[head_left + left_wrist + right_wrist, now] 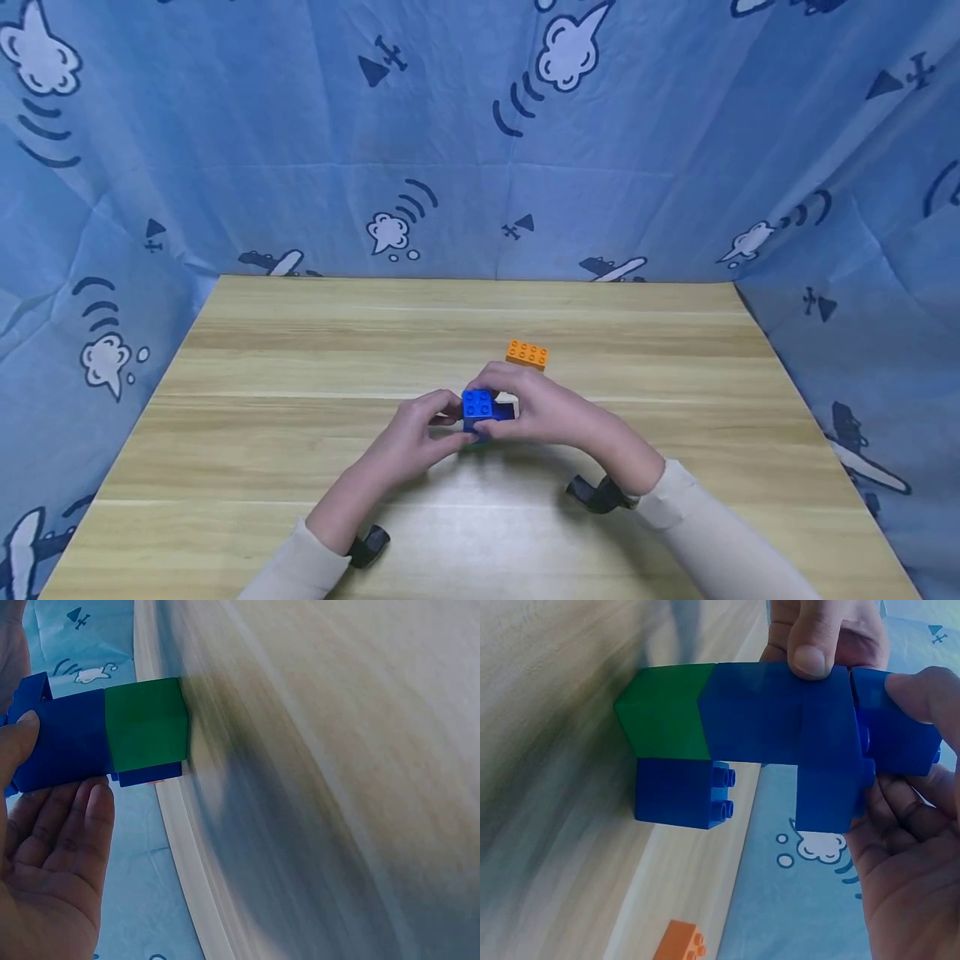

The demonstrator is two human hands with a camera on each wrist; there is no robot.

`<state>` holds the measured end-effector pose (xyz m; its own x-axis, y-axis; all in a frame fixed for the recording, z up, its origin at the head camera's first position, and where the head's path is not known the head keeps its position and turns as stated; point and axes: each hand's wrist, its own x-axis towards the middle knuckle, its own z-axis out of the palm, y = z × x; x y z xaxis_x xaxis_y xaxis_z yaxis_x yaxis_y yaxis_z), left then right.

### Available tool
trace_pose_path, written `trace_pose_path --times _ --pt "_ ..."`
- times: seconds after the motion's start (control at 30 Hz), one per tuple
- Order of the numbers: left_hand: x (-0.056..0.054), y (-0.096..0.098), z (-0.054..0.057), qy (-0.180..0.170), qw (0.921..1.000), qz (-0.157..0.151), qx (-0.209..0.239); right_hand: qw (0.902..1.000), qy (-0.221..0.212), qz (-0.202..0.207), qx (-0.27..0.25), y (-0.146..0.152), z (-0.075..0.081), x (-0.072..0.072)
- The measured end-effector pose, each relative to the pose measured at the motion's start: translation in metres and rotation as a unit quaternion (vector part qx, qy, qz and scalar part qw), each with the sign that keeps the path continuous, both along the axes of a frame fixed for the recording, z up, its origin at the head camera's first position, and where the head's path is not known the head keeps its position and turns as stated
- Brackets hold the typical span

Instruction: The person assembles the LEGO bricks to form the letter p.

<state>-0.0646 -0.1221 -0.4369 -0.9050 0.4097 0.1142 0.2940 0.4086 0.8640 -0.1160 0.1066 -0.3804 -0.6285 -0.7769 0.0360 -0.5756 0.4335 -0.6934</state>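
A stack of toy building bricks stands upright between both hands. At its bottom is a green brick, with a blue brick on it and a wider blue brick above that juts out to one side. My right hand pinches the top blue brick between thumb and fingers; a thin dark gap and studs show beneath it in the right wrist view. My left hand grips the upper stack, thumb on one side, fingers on the other. Beside the green brick sits another blue brick, studs up.
An orange eight-stud brick lies on the wooden table just beyond my right hand. Blue patterned curtain hangs behind the table and along both sides. Black wrist devices are strapped under both forearms.
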Motion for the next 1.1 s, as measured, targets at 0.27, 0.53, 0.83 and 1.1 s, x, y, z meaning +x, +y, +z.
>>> trace_pose_path --times 0.27,0.53,0.83,1.1 --pt "0.0007 -0.0013 -0.0013 0.009 1.0000 -0.004 0.002 1.0000 -0.004 -0.003 -0.002 -0.0014 -0.0013 0.0012" --pt "0.0003 -0.0014 -0.0029 0.015 0.9999 -0.007 0.005 0.9998 -0.017 0.002 0.001 -0.0003 -0.0015 -0.0005" --pt "0.0011 -0.0030 -0.0023 0.012 0.9999 -0.004 0.002 0.9998 -0.015 0.009 -0.006 -0.0013 -0.0045 -0.0019" --pt "0.0013 0.0004 -0.0006 0.017 0.9998 0.000 0.005 0.9997 -0.005 0.009 -0.024 0.0007 -0.0082 -0.0011"
